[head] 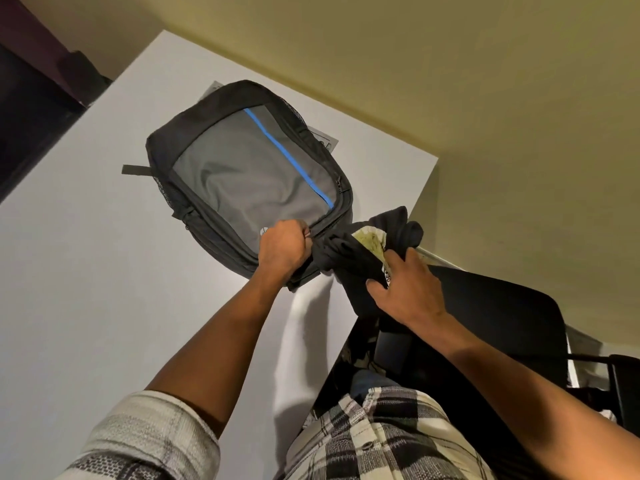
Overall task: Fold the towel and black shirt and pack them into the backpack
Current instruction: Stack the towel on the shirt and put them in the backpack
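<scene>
A dark grey backpack (pixel 194 140) with a lighter grey front panel and a blue stripe lies flat on the white table (pixel 86 271). My left hand (pixel 282 245) is closed on the backpack's near edge, at its top opening. My right hand (pixel 405 285) grips a bundle of black shirt (pixel 346 258) with a pale green towel (pixel 372 240) wrapped inside it. The bundle sits right at the backpack's opening, by the table's right edge. How far the bundle reaches inside is hidden.
A black chair (pixel 502 306) stands to the right of the table, under my right arm. A sheet of paper (pixel 327 142) pokes out from beneath the backpack's far side. A yellowish wall (pixel 450 81) runs behind the table.
</scene>
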{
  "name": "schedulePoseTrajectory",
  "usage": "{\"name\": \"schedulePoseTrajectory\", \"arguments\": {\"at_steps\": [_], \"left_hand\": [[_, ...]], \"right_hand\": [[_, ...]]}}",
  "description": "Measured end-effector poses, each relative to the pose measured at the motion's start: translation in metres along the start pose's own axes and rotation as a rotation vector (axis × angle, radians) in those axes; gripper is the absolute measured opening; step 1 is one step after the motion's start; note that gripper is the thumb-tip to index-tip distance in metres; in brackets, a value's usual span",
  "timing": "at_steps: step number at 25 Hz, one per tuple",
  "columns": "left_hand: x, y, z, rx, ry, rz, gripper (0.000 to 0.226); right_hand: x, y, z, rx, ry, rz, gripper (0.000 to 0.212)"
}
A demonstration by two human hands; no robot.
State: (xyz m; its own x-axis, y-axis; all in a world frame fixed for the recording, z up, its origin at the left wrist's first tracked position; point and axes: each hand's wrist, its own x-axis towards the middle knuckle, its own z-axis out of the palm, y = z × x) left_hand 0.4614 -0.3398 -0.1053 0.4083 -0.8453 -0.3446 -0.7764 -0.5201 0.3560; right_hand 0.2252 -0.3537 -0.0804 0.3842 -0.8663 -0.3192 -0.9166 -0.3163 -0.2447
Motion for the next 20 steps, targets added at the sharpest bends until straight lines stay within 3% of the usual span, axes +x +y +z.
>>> {"name": "schedulePoseTrajectory", "arguments": {"at_steps": [7, 12, 15, 17, 20], "left_hand": [[-0.001, 0.006, -0.064, -0.130, 0.169, 0.019, 0.014], [-0.006, 0.017, -0.118, -0.174, 0.301, 0.086, 0.016], [0.009, 0.021, -0.172, -0.142, 0.481, 0.113, 0.024], [0.024, 0.018, -0.214, -0.097, 0.591, 0.121, 0.030], [0.029, 0.011, -0.251, -0.028, 0.606, 0.112, 0.031]], "right_hand": [[-0.002, -0.023, -0.004, -0.051, 0.196, -0.204, 0.046], [0.021, -0.056, 0.008, -0.062, 0.174, -0.306, 0.032], [0.036, -0.064, 0.021, -0.080, 0.199, -0.331, 0.026], [0.043, -0.070, 0.027, -0.138, 0.176, -0.332, 0.026], [0.050, -0.081, 0.025, -0.213, 0.085, -0.298, 0.036]]}}
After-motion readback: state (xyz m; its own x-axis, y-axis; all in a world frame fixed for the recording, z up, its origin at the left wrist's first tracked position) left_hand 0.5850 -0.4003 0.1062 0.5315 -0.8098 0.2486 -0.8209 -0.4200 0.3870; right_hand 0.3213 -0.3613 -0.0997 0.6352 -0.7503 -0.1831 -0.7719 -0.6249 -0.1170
